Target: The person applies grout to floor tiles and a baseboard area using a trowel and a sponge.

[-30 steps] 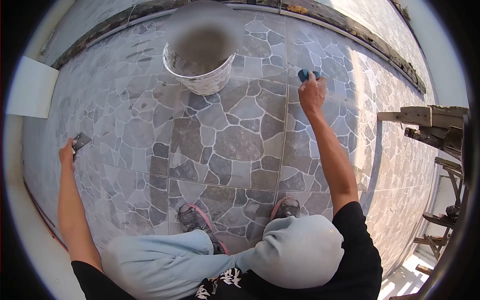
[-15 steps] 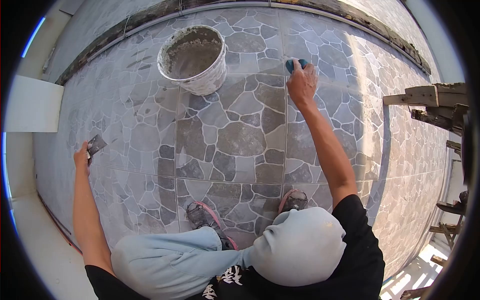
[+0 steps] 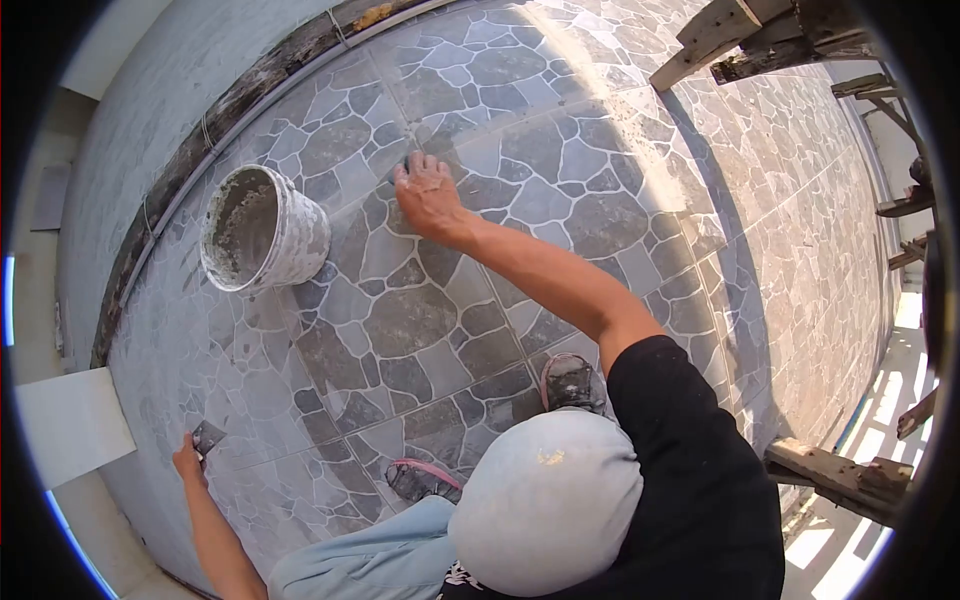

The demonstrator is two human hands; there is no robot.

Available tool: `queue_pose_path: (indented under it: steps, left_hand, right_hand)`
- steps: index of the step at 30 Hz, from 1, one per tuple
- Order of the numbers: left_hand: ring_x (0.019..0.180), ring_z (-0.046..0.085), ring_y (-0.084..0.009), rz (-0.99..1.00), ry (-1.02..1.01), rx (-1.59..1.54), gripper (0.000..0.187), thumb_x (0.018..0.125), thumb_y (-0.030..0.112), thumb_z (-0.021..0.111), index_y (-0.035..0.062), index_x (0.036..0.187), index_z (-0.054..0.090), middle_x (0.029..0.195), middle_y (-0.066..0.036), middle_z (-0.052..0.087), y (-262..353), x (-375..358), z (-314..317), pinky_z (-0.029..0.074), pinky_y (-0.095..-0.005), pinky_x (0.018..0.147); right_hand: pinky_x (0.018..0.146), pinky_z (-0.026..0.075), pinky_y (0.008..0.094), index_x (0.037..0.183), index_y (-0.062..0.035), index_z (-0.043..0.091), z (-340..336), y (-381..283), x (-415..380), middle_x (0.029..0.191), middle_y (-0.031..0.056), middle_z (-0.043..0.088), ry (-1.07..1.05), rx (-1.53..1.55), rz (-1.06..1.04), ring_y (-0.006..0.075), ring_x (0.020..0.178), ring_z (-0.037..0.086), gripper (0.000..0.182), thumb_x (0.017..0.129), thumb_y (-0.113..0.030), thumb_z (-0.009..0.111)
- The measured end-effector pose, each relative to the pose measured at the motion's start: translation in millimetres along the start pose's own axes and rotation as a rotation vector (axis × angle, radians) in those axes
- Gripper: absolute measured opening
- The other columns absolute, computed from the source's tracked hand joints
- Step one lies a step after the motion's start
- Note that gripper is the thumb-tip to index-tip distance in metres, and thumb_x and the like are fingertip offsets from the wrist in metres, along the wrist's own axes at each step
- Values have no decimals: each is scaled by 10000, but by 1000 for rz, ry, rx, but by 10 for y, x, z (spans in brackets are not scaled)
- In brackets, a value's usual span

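Observation:
My right hand (image 3: 430, 200) is pressed down on the patterned stone-look floor tiles (image 3: 410, 318), closed round a dark teal sponge (image 3: 400, 172) that is mostly hidden by the fingers. Off at the lower left, my left hand (image 3: 187, 460) grips a putty knife (image 3: 208, 437) with a flat grey blade, held low over the tiles. Between the two hands, towards the far side, stands a white bucket (image 3: 303, 238). Its rim and inside are crusted with grey grout, and a grey mix sits within.
A rough wooden beam (image 3: 265, 78) runs along the floor's far left edge. Wooden supports (image 3: 715, 40) stand at the upper right, with another timber (image 3: 845, 475) at the lower right. A white panel (image 3: 75, 422) juts in at the left. My shoes (image 3: 570, 383) rest on the tiles.
The view has turned to the right, so the bucket and beam appear further left. My right hand has moved across a tile joint, still holding the sponge. My left hand keeps the putty knife.

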State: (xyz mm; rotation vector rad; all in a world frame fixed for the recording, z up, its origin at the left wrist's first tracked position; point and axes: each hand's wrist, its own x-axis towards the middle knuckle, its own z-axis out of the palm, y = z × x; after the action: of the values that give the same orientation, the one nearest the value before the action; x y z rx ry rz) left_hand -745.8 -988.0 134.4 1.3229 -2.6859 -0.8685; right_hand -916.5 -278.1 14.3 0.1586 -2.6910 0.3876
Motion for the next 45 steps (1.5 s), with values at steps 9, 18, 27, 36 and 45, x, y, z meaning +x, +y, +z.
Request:
queue_pose_path:
  steps: [9, 18, 27, 36, 45]
  left_hand:
    - [408, 504, -171, 201, 23, 339, 464, 916, 440, 667, 21, 716, 682, 525, -36, 535, 505, 330, 55, 354, -313, 367]
    - [376, 455, -149, -52, -21, 353, 382, 932, 337, 651, 46, 685, 626, 495, -41, 493, 129, 102, -554, 317, -293, 343]
    - [418, 441, -151, 99, -396, 562, 340, 902, 316, 684, 42, 706, 639, 557, -34, 506, 2144, 76, 826, 305, -312, 383]
    - [452, 472, -166, 141, -269, 626, 288, 835, 275, 710, 36, 681, 666, 563, -34, 513, 2075, -396, 251, 310, -315, 393]
    - [498, 491, -169, 158, -299, 792, 274, 845, 294, 687, 55, 713, 662, 622, -34, 559, 2185, -483, 626, 363, -333, 436]
  right_hand:
    - [837, 480, 432, 985, -68, 694, 332, 338, -276, 1019, 161, 597, 30, 180, -287, 318, 1031, 599, 220, 925, -199, 528]
    - [886, 488, 492, 1054, -30, 665, -1280, 2755, -504, 1126, 218, 571, 34, -229, 548, 377, 1071, 576, 229, 865, -125, 577]
    - [819, 481, 407, 1015, -112, 697, -388, 229, -1622, 1004, 124, 578, -116, 418, -440, 269, 964, 602, 198, 918, -200, 547]
    - [899, 521, 500, 1040, -12, 677, -1304, 3723, -428, 1230, 277, 555, 81, -308, 641, 433, 1070, 606, 257, 904, -193, 556]
    - [806, 498, 434, 889, -39, 661, -297, 192, -1093, 1001, 159, 577, -182, 561, -538, 314, 983, 600, 153, 868, -170, 584]
